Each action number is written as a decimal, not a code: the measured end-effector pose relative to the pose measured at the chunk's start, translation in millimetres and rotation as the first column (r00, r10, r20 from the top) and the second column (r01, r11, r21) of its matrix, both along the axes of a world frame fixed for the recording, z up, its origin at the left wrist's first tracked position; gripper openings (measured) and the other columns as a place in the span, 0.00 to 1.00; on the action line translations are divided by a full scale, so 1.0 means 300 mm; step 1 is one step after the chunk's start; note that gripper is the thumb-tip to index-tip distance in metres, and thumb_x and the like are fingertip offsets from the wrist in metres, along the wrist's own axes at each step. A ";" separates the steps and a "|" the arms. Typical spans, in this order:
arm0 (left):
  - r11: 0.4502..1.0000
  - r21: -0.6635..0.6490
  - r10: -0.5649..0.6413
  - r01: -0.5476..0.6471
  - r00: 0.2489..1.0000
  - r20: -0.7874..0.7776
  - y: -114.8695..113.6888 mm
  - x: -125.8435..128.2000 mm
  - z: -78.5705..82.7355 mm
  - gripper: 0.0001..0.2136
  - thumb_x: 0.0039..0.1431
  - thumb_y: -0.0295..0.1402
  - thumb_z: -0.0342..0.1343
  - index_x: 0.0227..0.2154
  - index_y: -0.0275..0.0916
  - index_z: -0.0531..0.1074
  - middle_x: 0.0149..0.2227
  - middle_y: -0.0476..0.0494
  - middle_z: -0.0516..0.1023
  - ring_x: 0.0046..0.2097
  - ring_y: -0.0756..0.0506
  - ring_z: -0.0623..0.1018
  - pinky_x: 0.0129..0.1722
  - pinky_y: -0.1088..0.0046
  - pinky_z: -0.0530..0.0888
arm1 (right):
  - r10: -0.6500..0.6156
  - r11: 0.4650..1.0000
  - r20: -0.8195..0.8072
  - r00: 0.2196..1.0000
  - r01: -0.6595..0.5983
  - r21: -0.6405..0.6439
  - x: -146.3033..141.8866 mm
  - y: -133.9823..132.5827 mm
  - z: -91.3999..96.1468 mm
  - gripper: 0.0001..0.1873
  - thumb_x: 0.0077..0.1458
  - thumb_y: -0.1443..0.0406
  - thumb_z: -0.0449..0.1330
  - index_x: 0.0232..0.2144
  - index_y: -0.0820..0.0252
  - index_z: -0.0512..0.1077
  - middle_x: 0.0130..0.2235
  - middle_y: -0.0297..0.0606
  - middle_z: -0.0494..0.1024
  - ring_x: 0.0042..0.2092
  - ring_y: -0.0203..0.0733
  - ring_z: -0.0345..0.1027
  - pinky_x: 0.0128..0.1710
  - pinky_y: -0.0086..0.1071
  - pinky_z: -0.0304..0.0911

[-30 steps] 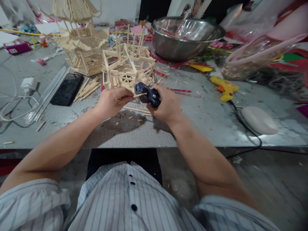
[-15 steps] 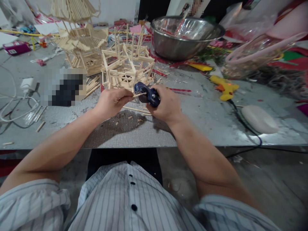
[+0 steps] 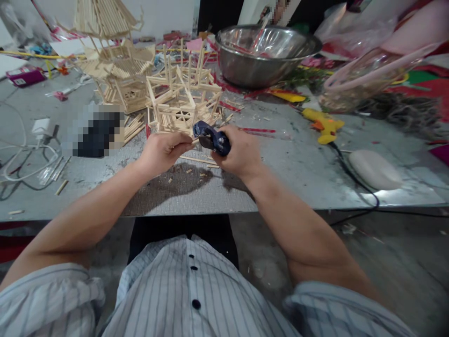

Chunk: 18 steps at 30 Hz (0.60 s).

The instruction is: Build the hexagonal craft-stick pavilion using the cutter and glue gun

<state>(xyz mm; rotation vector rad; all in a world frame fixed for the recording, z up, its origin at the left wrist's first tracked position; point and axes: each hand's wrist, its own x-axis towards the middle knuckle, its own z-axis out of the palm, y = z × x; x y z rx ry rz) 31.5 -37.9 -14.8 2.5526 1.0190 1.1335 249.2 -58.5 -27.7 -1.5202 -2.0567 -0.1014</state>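
Note:
In the middle, my right hand (image 3: 241,150) is wrapped round a dark blue hand cutter (image 3: 219,142), its jaws pointing left. My left hand (image 3: 164,152) pinches a thin wooden stick (image 3: 195,141) between thumb and fingertips, with the stick's end at the cutter's jaws. Whether the blade is fully through the stick I cannot tell. Just behind both hands stands an open frame of wooden sticks (image 3: 184,100) with several uprights. Short cut pieces (image 3: 190,171) and a few longer sticks (image 3: 196,160) lie on the table below the hands.
A tiered stick pagoda (image 3: 121,65) stands back left, with loose sticks (image 3: 133,128) beside it. A steel bowl (image 3: 266,70) is behind, right of the frame. To the right lie a yellow glue gun (image 3: 322,124) with its cord and a white oval object (image 3: 375,169). A white charger (image 3: 41,127) lies left.
The stick's end, which showed across the cutter's jaws before, is now mostly out of sight there. Both hands stay nearly in place; the view has shifted slightly.

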 end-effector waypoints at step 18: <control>0.999 -0.029 -0.044 0.046 0.997 0.057 0.000 0.005 -0.021 0.09 0.63 0.32 0.55 0.33 0.35 0.79 0.29 0.45 0.80 0.32 0.51 0.78 0.32 0.80 0.71 | -0.101 0.986 0.089 0.991 0.112 -0.120 -0.018 -0.006 0.032 0.20 0.44 0.61 0.59 0.42 0.60 0.72 0.37 0.45 0.80 0.37 0.50 0.73 0.32 0.35 0.59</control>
